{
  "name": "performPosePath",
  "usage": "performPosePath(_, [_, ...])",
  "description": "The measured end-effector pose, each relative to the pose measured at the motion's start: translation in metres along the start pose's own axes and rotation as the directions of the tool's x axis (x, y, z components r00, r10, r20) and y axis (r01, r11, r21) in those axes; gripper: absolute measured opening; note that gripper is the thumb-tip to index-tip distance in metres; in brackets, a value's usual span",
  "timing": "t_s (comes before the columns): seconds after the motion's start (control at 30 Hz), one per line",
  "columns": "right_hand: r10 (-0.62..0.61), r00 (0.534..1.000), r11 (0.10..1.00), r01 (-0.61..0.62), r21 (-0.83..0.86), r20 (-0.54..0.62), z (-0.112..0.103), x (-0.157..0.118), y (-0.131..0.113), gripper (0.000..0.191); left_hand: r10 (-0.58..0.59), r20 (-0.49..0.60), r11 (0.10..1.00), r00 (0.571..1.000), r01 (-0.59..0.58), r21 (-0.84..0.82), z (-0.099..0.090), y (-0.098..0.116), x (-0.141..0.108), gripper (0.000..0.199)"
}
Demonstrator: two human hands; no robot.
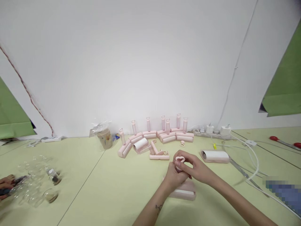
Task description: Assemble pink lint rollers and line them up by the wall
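Note:
Both my hands meet above the table, over a pink case (pixel 183 194) with a white strip along its front. My left hand (pixel 175 177) is wrapped round a small piece whose body is mostly hidden. Its pink heart-shaped loop cap (pixel 180 159) sticks up, and my right hand (pixel 196 166) pinches that cap between thumb and fingers. Just beyond my hands lies another heart-loop cap (pixel 182 143). An opened pink case (pixel 159 155) with small parts in it is to the left. Farther back, clear pink tubes (pixel 167 126) with heart-loop tops stand on several pink cases (pixel 149 134).
A pink case with a white roll (pixel 215 156) lies right, beside tweezers-like metal (pixel 242 171) and white cables (pixel 256 160). Chargers sit on a power strip (pixel 211 133) by the wall. Left are a bagged cup (pixel 105 139), clear round pieces (pixel 31 185) and another person's hand (pixel 7 180).

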State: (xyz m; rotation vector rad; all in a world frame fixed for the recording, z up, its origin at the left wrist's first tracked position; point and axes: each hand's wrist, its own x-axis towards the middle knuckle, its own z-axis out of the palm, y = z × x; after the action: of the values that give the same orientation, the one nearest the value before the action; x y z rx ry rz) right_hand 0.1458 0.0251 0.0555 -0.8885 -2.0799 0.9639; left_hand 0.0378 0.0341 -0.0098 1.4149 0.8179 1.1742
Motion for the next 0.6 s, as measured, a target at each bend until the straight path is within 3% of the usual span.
performPosePath(0.17, [-0.037, 0.993, 0.999, 0.036, 0.014, 0.109, 0.000, 0.011, 0.006, 0.010, 0.027, -0.001, 1.000, 1.000, -0.027, 0.001, 0.001, 0.004, -0.002, 0.009])
performPosePath(0.3, [-0.136, 0.958, 0.990, 0.124, 0.065, 0.254, 0.001, 0.013, 0.010, 0.026, 0.042, 0.054, 0.999, 0.998, -0.042, -0.002, -0.002, 0.011, -0.006, 0.009])
performPosePath(0.4, [-0.157, 0.928, 0.985, 0.121, 0.124, 0.338, 0.002, 0.013, 0.014, 0.034, -0.015, 0.173, 1.000, 0.985, 0.017, -0.009, -0.012, 0.015, -0.007, 0.014])
performPosePath(0.53, [-0.125, 0.944, 0.987, 0.087, 0.136, 0.304, 0.005, 0.012, 0.019, 0.037, -0.101, 0.330, 0.984, 0.939, 0.143, -0.106, -0.024, 0.010, -0.007, 0.012])
performPosePath(0.6, [-0.096, 0.951, 0.988, 0.056, 0.141, 0.293, 0.007, 0.011, 0.020, 0.039, -0.121, 0.269, 0.972, 0.956, 0.169, -0.165, -0.024, -0.001, -0.007, 0.032])
